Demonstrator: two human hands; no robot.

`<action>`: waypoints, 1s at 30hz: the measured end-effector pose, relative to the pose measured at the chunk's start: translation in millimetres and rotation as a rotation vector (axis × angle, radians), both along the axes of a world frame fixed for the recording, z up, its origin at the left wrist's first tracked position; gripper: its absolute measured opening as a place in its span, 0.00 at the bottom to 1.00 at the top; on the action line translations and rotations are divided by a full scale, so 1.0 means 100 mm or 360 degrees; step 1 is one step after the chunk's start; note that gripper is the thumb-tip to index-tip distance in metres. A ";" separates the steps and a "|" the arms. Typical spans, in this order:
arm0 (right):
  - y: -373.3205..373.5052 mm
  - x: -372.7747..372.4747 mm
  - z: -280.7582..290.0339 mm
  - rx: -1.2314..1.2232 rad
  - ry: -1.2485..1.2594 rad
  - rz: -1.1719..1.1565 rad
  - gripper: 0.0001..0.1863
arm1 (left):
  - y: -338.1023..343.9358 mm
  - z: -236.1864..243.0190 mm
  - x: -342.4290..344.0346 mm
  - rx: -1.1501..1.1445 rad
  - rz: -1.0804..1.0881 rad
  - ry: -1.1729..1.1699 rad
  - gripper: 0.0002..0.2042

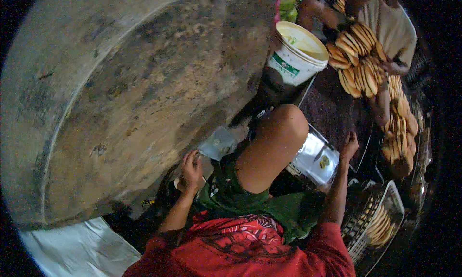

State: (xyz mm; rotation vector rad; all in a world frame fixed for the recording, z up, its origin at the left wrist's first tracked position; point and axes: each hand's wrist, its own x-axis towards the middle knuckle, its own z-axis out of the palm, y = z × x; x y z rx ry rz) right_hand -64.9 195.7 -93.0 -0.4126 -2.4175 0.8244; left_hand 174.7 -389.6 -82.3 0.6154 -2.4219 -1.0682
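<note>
My left hand [192,171] is at the left of my raised knee, its bent fingers at the near corner of a clear plastic bag [219,143]. They appear to pinch that corner. My right hand [351,145] is out over the dark surface to the right of the knee, with its fingers curled closed. Whatever they hold, if anything, is too small to see. Beside my right forearm lies a stack of shiny plastic bags [315,161] with a small dark and gold print.
A white bucket [293,60] stands beyond my knee. Another person [392,31] handles bunches of long flat breads [358,58] at upper right; more breads [399,132] lie nearer. A plastic crate [394,197] holds breads at lower right. A big stained wall [159,89] curves along the left.
</note>
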 end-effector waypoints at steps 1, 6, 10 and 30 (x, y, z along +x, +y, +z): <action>-0.03 0.06 0.01 -0.0043 -0.0022 0.0029 0.15 | 0.02 -0.15 -0.13 -0.0108 -0.0109 0.0027 0.15; -0.14 0.50 -0.06 -0.0124 0.0059 -0.0051 0.15 | -0.09 -0.82 -0.73 -0.0555 -0.0651 -0.0753 0.16; -0.03 0.75 -0.16 -0.0240 0.0095 -0.0301 0.16 | -0.17 -1.06 -0.82 -0.0253 -0.1022 -0.0803 0.17; 0.18 0.66 -0.47 -0.0567 0.0198 -0.0460 0.13 | -0.04 -1.11 -0.80 -0.0900 -0.0327 -0.0902 0.10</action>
